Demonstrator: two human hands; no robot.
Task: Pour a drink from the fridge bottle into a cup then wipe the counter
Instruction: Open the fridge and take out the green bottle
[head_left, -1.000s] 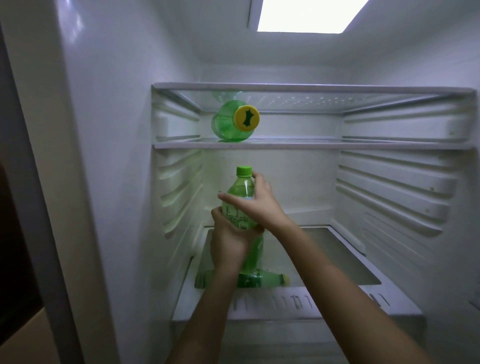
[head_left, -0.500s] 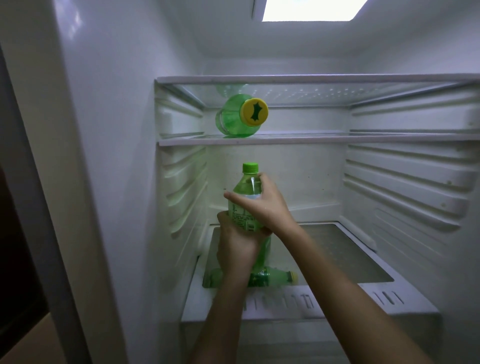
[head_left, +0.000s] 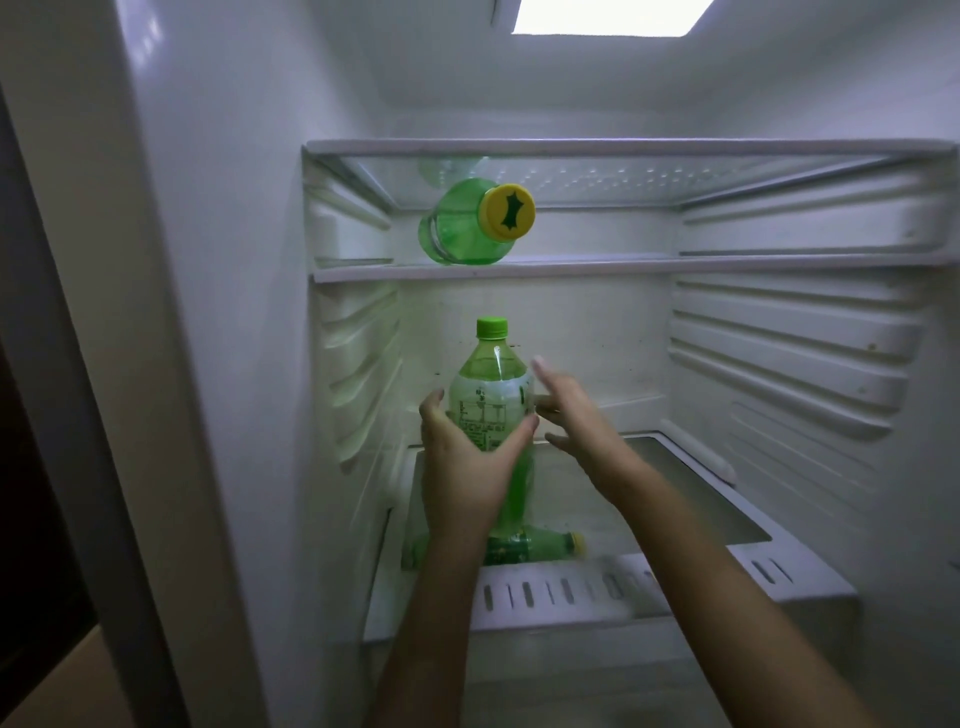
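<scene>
A tall green plastic bottle (head_left: 490, 384) with a green cap stands upright inside the open fridge, above the glass bottom shelf (head_left: 675, 499). My left hand (head_left: 467, 467) is wrapped around its labelled middle from the front. Just right of the bottle is my right hand (head_left: 576, 421), its fingers spread and off the plastic. No cup or counter is in view.
A second green bottle with a yellow cap (head_left: 475, 223) lies on its side on the middle shelf (head_left: 675, 262). A third green bottle (head_left: 524, 548) lies flat on the bottom shelf behind my left wrist. Ribbed fridge walls close in left and right.
My right hand, which gripped the bottle's upper part, has let go and moved off to the right with its fingers spread. My left hand still holds the bottle.
</scene>
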